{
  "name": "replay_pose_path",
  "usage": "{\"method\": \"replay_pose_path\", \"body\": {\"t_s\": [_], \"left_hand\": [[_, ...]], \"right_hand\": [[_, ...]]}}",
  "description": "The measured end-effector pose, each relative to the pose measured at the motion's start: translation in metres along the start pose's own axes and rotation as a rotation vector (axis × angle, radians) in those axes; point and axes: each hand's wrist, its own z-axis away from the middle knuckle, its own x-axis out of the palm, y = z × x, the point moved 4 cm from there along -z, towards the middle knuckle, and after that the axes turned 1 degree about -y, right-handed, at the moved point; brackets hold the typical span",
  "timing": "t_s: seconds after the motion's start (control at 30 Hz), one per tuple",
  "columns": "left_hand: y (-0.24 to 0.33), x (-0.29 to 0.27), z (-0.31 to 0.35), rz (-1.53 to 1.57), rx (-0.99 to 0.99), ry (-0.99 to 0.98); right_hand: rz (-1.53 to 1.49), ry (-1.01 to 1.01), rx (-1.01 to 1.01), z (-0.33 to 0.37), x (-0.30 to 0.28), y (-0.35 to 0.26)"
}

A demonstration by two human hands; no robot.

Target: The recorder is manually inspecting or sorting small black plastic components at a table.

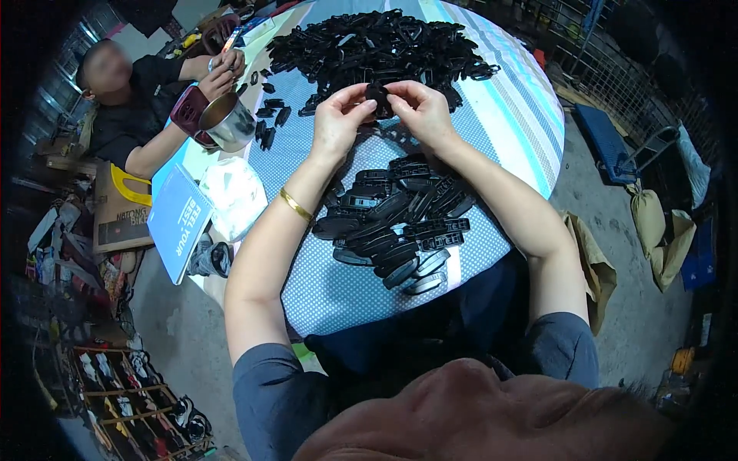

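Note:
Both my hands are raised over the round table, thumbs and fingertips pinching one small black part (378,98) from either side. My left hand (338,123), with a gold bangle on the wrist, grips its left edge. My right hand (424,114) grips the right edge. What kind of part it is, I cannot make out. Beyond my hands a large heap of small black parts (369,46) spreads over the table's far side. Between my forearms lies a nearer pile of black oblong pieces (400,215), several with slotted sides and a few with greyish faces.
A striped, patterned cloth covers the table (500,127). On the left are a metal mug (228,123), a white plastic bag (233,196) and a blue booklet (179,219). A seated person (142,92) holds something small there. A blue platform trolley (603,142) stands on the right floor.

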Motion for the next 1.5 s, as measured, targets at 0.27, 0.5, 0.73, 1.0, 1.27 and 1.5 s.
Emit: {"method": "replay_pose_path", "body": {"t_s": [0.27, 0.5, 0.73, 1.0, 1.27, 1.5], "left_hand": [[-0.004, 0.008, 0.004, 0.106, -0.047, 0.021], [0.000, -0.005, -0.005, 0.266, -0.147, -0.022], [0.012, -0.005, -0.002, 0.146, -0.076, -0.141], [0.037, -0.015, -0.007, -0.312, -0.063, -0.373], [0.019, -0.035, -0.014, -0.912, -0.034, -0.254], [-0.003, -0.013, -0.005, -0.981, 0.241, -0.433]], "right_hand": [[0.369, 0.059, -0.381, 0.007, -0.003, -0.021], [0.102, -0.167, -0.017, -0.001, 0.003, -0.005], [0.308, -0.241, -0.114, 0.006, 0.006, -0.014], [0.298, -0.462, -0.220, 0.002, 0.008, 0.002], [0.629, -0.599, -0.294, 0.004, 0.023, 0.003], [0.513, -0.282, -0.130, -0.010, -0.005, 0.014]]}}
